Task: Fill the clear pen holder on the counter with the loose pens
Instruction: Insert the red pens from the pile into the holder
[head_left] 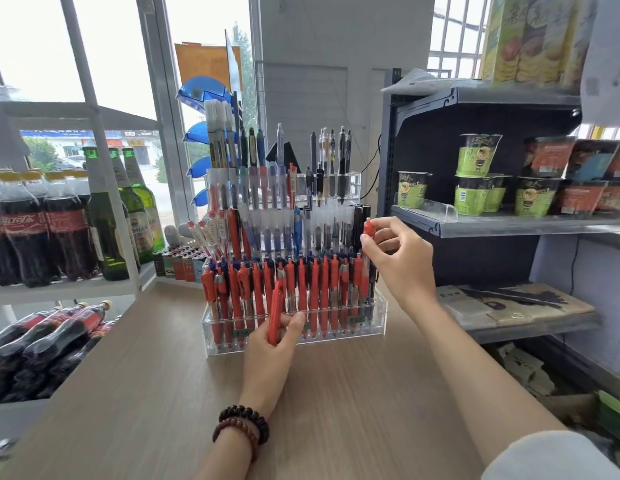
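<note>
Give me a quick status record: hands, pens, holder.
left hand: grips spare pens, red, upright, just in front of the holder
right hand: pinches the top of a red pen at the holder's right end
holder: clear, tiered, standing on the counter
front row: packed with red pens
upper tiers: mixed blue, black and red pens
unclear: whether the red pen sits in a slot yet

Bare counter [163, 393] before packed pen holder [379, 318]
</note>
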